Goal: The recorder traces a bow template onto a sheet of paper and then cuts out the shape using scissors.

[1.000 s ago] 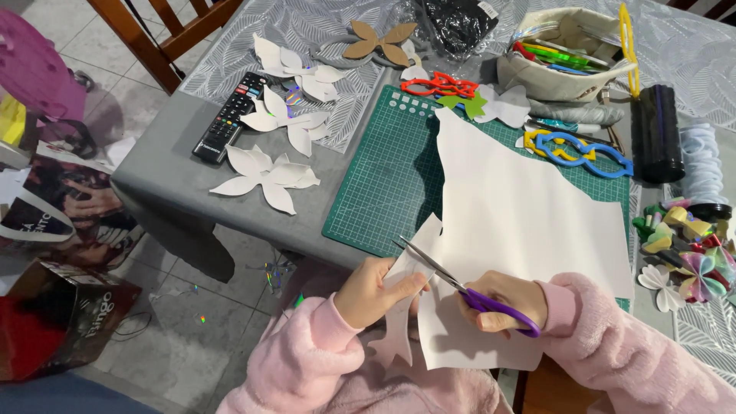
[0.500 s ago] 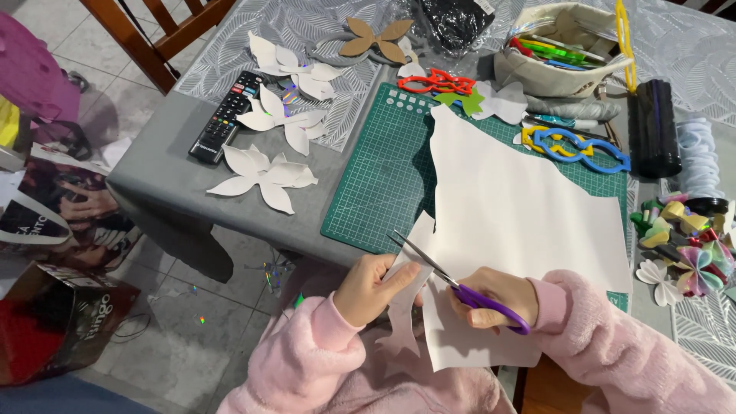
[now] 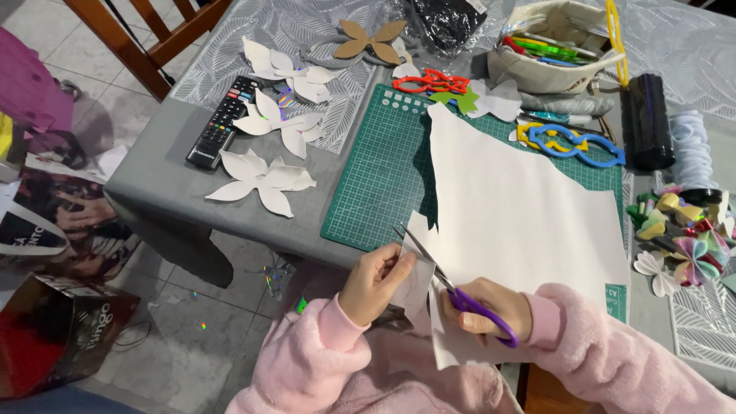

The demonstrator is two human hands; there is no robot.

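A large white paper sheet (image 3: 521,207) lies over a green cutting mat (image 3: 383,169) and hangs off the table's near edge. My right hand (image 3: 491,308) grips purple-handled scissors (image 3: 460,295), whose blades point up-left into the sheet's lower left corner. My left hand (image 3: 374,282) pinches the partly cut paper piece (image 3: 414,276) beside the blades. Both arms wear pink fleece sleeves.
White paper flower cutouts (image 3: 264,180) and a black remote (image 3: 222,123) lie left of the mat. At the back are a brown cardboard template (image 3: 372,38), a pencil case (image 3: 556,57), red and blue stencils (image 3: 571,142). Folded paper flowers (image 3: 690,238) sit right. Bags stand on the floor at left.
The scissors have advanced along the cut while my left hand turned the paper piece and shifted slightly right. The view moved a little.
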